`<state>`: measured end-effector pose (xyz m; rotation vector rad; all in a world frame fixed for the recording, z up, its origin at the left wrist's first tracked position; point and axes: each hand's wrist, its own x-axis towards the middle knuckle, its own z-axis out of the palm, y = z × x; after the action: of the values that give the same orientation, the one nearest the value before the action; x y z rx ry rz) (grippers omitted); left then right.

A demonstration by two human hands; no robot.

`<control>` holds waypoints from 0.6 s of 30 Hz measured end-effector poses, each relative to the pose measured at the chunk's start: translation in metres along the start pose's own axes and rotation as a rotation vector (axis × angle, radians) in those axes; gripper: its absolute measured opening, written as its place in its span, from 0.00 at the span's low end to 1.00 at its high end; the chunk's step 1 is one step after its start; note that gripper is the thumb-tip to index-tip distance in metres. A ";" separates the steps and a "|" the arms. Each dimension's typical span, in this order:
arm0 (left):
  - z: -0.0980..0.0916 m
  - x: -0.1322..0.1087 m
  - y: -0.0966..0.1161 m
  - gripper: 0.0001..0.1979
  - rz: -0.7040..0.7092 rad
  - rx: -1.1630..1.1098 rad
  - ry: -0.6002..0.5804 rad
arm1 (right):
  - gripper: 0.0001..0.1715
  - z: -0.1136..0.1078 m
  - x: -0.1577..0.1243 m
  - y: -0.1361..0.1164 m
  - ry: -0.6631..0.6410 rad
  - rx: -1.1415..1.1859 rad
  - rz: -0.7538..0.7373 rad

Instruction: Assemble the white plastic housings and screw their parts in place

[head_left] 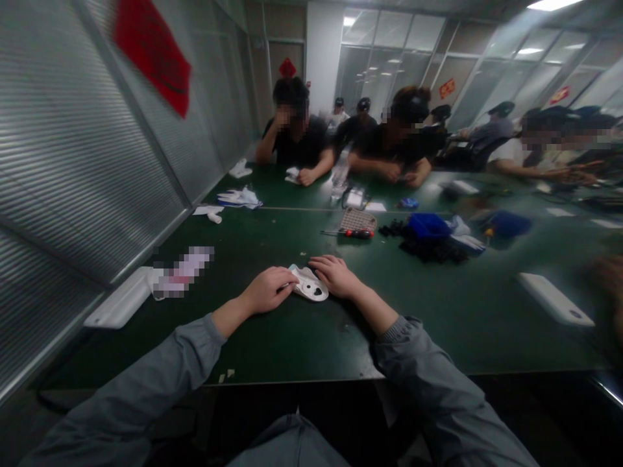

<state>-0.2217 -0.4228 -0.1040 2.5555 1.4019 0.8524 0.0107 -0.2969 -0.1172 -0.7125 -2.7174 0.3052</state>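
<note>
Toward the near edge of the worktop (296,347), the white piece (312,279) seems light, stiff, best taken by its rim; left hand (269,289) pinches its end, right hand's (337,276) grip I cannot tell.

A dark green desk (272,350) spans the room, its surface dully reflecting light. Along the left runs a wall (63,162) of finely ribbed, greyish panels in slim frames, with a tilted red banner (156,55). Behind, a white pillar (323,65) stands beside glass partitions (409,58) bearing reflections. A bright ceiling light (552,4) glows at upper right.
</note>
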 end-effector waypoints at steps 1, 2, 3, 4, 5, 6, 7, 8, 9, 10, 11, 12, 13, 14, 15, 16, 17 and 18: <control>0.000 0.000 0.001 0.12 -0.009 0.002 0.006 | 0.22 0.000 0.000 0.001 -0.007 0.004 0.005; -0.001 0.000 0.002 0.12 -0.019 0.006 0.012 | 0.22 -0.001 -0.001 0.003 -0.009 0.007 0.010; -0.002 -0.001 0.003 0.12 -0.030 0.012 0.019 | 0.22 -0.002 -0.003 0.004 -0.009 0.006 0.015; -0.004 -0.001 0.003 0.12 -0.039 0.019 0.028 | 0.22 -0.004 -0.005 0.006 -0.007 0.001 0.020; -0.007 -0.001 0.003 0.13 -0.048 0.029 0.039 | 0.21 -0.006 -0.007 0.008 -0.007 -0.009 0.026; -0.011 0.000 0.001 0.13 -0.060 0.041 0.054 | 0.21 -0.009 -0.010 0.010 -0.007 -0.023 0.033; -0.016 0.001 -0.003 0.13 -0.075 0.059 0.070 | 0.21 -0.012 -0.012 0.012 -0.006 -0.039 0.044; -0.022 0.002 -0.010 0.14 -0.098 0.084 0.085 | 0.21 -0.014 -0.015 0.015 -0.008 -0.056 0.054; -0.030 0.004 -0.020 0.15 -0.130 0.121 0.097 | 0.21 -0.017 -0.018 0.019 -0.002 -0.077 0.070; -0.039 0.007 -0.033 0.16 -0.176 0.169 0.102 | 0.21 -0.020 -0.020 0.023 0.006 -0.102 0.089; -0.048 0.009 -0.050 0.18 -0.238 0.229 0.089 | 0.21 -0.022 -0.022 0.027 0.015 -0.128 0.114; -0.059 0.012 -0.068 0.19 -0.316 0.301 0.073 | 0.20 -0.024 -0.024 0.031 0.021 -0.152 0.145; -0.069 0.014 -0.088 0.20 -0.428 0.375 0.049 | 0.20 -0.026 -0.025 0.034 0.022 -0.172 0.178; -0.080 0.015 -0.109 0.21 -0.570 0.447 0.000 | 0.20 -0.027 -0.026 0.037 0.021 -0.186 0.208; -0.090 0.016 -0.129 0.23 -0.722 0.516 -0.062 | 0.20 -0.028 -0.026 0.039 0.019 -0.195 0.231; -0.099 0.016 -0.148 0.25 -0.798 0.546 -0.090 | 0.19 -0.029 -0.026 0.041 0.018 -0.200 0.246; -0.107 0.015 -0.164 0.26 -0.845 0.569 -0.103 | 0.19 -0.029 -0.025 0.041 0.019 -0.202 0.253; -0.114 0.014 -0.178 0.26 -0.889 0.594 -0.111 | 0.19 -0.029 -0.025 0.041 0.020 -0.203 0.255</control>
<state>-0.4077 -0.3296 -0.0641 1.8056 2.6873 0.1418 0.0597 -0.2708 -0.1078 -1.1158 -2.6641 0.0780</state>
